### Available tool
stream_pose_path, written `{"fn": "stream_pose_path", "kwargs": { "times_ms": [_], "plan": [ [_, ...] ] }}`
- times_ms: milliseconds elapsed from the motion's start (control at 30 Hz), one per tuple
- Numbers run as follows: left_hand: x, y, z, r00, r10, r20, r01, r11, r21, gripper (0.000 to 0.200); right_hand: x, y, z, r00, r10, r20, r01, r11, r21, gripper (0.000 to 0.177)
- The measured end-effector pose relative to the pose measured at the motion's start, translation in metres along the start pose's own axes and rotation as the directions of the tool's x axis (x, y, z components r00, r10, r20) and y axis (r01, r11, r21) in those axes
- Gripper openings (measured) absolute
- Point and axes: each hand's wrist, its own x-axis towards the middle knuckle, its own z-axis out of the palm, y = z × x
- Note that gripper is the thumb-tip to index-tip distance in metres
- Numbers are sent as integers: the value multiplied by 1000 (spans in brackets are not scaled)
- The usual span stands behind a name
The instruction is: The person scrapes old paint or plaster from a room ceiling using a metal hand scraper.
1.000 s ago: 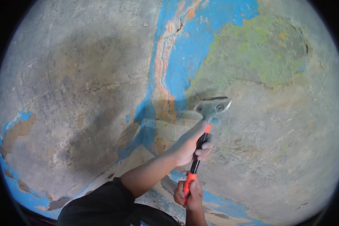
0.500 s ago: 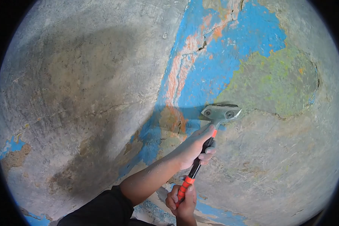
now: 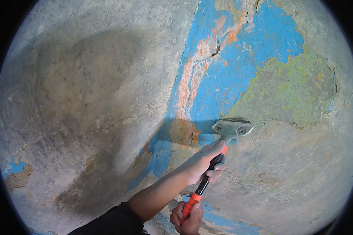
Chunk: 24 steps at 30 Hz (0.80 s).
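Note:
A long-handled scraper [image 3: 204, 181] with a black and red handle and a wide metal head [image 3: 232, 128] held by two screws lies across the middle of the view. My left hand [image 3: 205, 161] is wrapped round the upper handle just below the head, its thumb along the shaft. Lower down, my right hand [image 3: 187, 217] is closed on the red grip at the handle's end. The head is at the wall, by the lower edge of a blue paint patch [image 3: 219, 92]; whether the blade touches cannot be told. White dust covers my left fingers.
Bare grey wall [image 3: 302, 164] surrounds the paint, with a greenish patch [image 3: 290, 92] to the upper right. A crack [image 3: 215, 50] runs through the blue and orange layers. A dark shadow [image 3: 102, 98] falls on the left wall, and more blue flakes [image 3: 15, 166] cling there.
The scraper and both hands have shifted slightly down in the view, a little farther than the wall itself has. Both hands keep their hold.

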Motion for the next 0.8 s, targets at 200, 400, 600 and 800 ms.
{"fn": "stream_pose_path", "kwargs": {
  "times_ms": [200,400,600,800],
  "plan": [
    [4,6,1,999,32,35,-33,999,34,31,9,-1,5,998,-53,-42,50,996,-79,40],
    [-1,0,-5,1000,5,26,-6,999,33,32,1,5,12,986,-20,-163,14,999,-38,38],
    [-4,4,-6,999,-11,32,10,999,40,32,5,13,14,997,-60,-51,61,998,3,39],
    [4,15,-2,999,14,52,-18,998,65,33,16,5,24,994,-108,-6,108,994,-8,40]
  ]
}}
